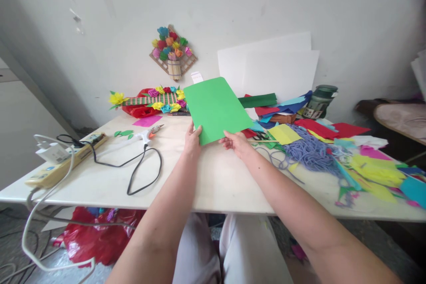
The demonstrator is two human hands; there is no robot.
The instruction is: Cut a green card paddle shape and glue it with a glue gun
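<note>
A green paper sheet (216, 108) is held up over the white table (213, 182), tilted away from me. My left hand (192, 140) pinches its near left corner, thumb on top. On the near right edge, my right hand (235, 142) grips the same sheet with curled fingers. Both forearms reach out from the bottom of the view.
A glue gun (146, 135) with a black cord and a power strip (63, 159) lie at the left. Coloured paper scraps and purple yarn (309, 151) cover the right side. Paper-flower crafts (156, 101) and white boards (279, 71) stand at the wall. A red bag (96, 235) lies under the table.
</note>
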